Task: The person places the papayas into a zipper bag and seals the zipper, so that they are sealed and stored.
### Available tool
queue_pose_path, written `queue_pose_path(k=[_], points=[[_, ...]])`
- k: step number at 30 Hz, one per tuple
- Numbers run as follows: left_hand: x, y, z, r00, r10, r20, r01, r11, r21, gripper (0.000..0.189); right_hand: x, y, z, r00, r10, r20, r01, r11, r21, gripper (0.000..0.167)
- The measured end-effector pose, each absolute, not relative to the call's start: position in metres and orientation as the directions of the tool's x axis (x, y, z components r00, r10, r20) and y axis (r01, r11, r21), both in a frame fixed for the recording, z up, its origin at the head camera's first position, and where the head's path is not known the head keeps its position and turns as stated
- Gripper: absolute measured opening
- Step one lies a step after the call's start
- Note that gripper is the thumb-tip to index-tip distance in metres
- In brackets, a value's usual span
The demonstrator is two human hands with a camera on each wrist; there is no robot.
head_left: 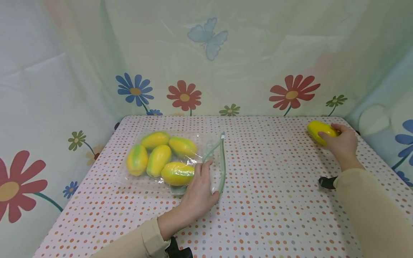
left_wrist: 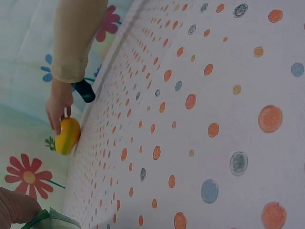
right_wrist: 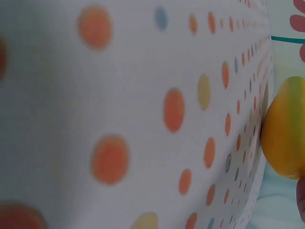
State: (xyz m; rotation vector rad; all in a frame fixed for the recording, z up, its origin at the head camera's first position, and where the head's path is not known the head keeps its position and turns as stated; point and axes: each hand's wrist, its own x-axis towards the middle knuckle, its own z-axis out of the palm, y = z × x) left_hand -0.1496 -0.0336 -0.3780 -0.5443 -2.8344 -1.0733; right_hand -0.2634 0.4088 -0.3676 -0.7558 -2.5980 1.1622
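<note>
A clear zip bag [head_left: 201, 143] with a green zip strip lies flat on the left half of the table, its mouth facing right and partly parted. Several yellow mangoes [head_left: 159, 160] with green streaks are inside it. My left hand [head_left: 200, 184] holds the bag at its mouth, fingers over the upper layer; in the left wrist view the green zip edge [left_wrist: 45, 218] stands up beside that hand. Far to the right, my right hand [head_left: 345, 143] grips another mango [head_left: 317, 130] between thumb and fingers. Only its fingertip [right_wrist: 301, 198] shows below the mango in the right wrist view.
The table [head_left: 264, 215] has a dotted cloth and ends at a flowered curtain [head_left: 251, 64] behind and at both sides. The held mango is near the table's back right corner. Black wrist straps [head_left: 327, 182] stick out beside the sleeves.
</note>
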Motion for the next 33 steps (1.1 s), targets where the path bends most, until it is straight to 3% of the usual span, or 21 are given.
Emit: queue_pose_path(k=[21, 28, 33], points=[[-0.149, -0.033, -0.376, -0.935, 0.309, 0.175, 0.347, 0.695, 0.629, 0.087, -0.262, 0.43, -0.378, -0.879, 0.476, -0.001, 0.378, 0.697, -0.61, 0.077], [-0.149, -0.033, -0.375, -0.932, 0.305, 0.195, 0.358, 0.693, 0.626, 0.086, -0.256, 0.421, -0.371, -0.922, 0.364, -0.13, 0.368, 0.723, -0.584, 0.091], [-0.147, -0.033, -0.375, -0.935, 0.299, 0.19, 0.35, 0.696, 0.627, 0.087, -0.248, 0.394, -0.363, -0.957, 0.257, -0.132, 0.281, 0.728, -0.625, 0.089]])
